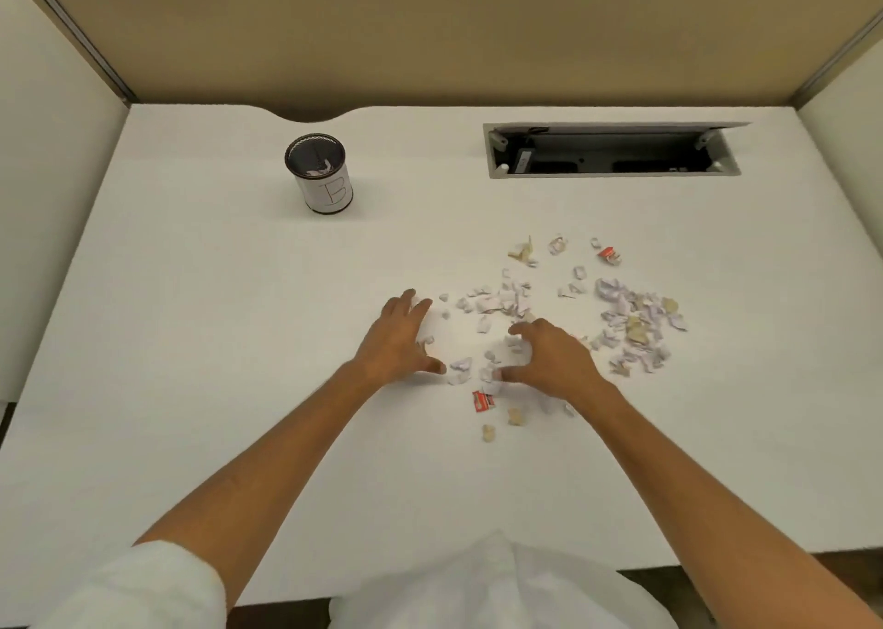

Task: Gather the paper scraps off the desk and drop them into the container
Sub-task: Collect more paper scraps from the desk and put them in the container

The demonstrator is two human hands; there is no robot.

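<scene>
Several small crumpled paper scraps (635, 322), mostly white with a few tan and red ones, lie scattered over the middle and right of the white desk (215, 342). My left hand (399, 337) rests flat on the desk with fingers spread, at the left edge of the scatter. Curled like a claw, my right hand (549, 358) sits over a few scraps (492, 365) lying between the two hands, fingertips touching some. A round mesh container (320, 174) with a white label marked B stands upright at the back left, some paper inside it.
An open cable hatch (611, 150) is sunk into the desk at the back right. Beige partition walls (430, 31) close the desk at the back and both sides. A red scrap (482, 400) and tan bits lie near my right wrist.
</scene>
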